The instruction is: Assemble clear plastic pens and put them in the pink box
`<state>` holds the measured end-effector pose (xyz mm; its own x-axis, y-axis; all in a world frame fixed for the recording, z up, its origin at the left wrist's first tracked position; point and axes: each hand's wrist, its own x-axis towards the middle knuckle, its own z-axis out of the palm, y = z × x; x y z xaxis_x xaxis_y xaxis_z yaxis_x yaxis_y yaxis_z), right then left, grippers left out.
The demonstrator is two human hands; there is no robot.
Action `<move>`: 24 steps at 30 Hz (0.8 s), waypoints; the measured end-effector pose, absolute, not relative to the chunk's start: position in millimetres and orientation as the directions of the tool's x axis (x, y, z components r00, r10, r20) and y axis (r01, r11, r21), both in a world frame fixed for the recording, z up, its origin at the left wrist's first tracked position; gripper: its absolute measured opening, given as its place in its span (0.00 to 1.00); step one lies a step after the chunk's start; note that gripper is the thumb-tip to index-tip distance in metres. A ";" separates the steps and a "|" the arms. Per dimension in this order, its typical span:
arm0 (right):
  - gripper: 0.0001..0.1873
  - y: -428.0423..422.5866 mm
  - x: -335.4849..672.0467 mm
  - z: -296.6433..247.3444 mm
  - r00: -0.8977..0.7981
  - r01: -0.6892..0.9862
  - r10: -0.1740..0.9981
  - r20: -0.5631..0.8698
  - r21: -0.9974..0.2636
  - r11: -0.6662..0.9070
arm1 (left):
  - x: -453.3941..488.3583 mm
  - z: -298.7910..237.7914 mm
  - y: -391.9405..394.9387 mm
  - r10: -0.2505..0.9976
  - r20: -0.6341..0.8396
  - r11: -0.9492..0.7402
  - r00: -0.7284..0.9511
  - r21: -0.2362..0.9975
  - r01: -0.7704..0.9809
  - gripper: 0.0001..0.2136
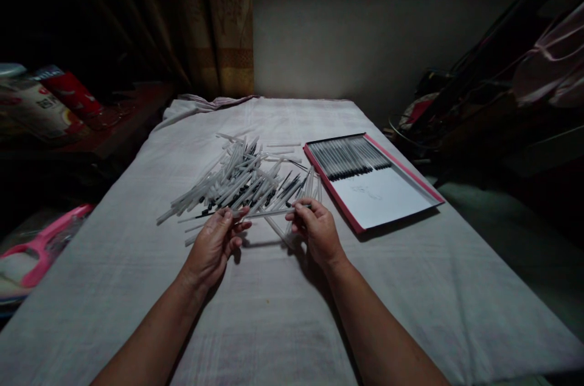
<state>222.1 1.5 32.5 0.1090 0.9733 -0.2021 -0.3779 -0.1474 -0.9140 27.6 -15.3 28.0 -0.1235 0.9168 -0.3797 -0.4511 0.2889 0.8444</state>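
Observation:
A clear pen barrel (269,213) is held level just above the cloth, between both hands. My left hand (214,246) pinches its left end with curled fingers. My right hand (317,229) pinches its right end. Just beyond the hands lies a loose pile of clear pen barrels and dark refills (241,179). To the right of the pile sits a shallow red-edged tray (392,197) with a row of finished pens (349,158) packed side by side at its far end.
A pale cloth covers the table (274,313). A pink plastic object (36,246) lies off the left edge. Packets (41,106) sit on a dark shelf at left. A curtain (219,21) hangs behind, and dark clutter with a pink cloth (547,70) stands at right.

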 end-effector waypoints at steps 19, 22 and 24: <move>0.15 0.9 220.1 28.9 0.095 -0.348 0.974 -0.206 -0.923 -0.162 | 30.7 26.1 -16.7 0.961 -0.261 0.222 -0.094 0.926 -0.306 0.21; 0.14 0.9 220.0 29.2 0.080 -0.345 0.976 -0.205 -0.924 -0.166 | 30.9 26.3 -17.1 0.964 -0.248 0.215 -0.098 0.940 -0.266 0.21; 0.14 1.1 220.1 29.1 0.068 -0.339 0.977 -0.204 -0.925 -0.170 | 30.4 25.6 -17.1 0.967 -0.236 0.206 -0.096 0.946 -0.249 0.20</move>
<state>220.1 1.1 29.1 0.0677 0.9766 -0.2043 -0.3388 -0.1701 -0.9254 30.4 -17.1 25.6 -0.0960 0.9670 -0.2359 -0.2494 0.2061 0.9462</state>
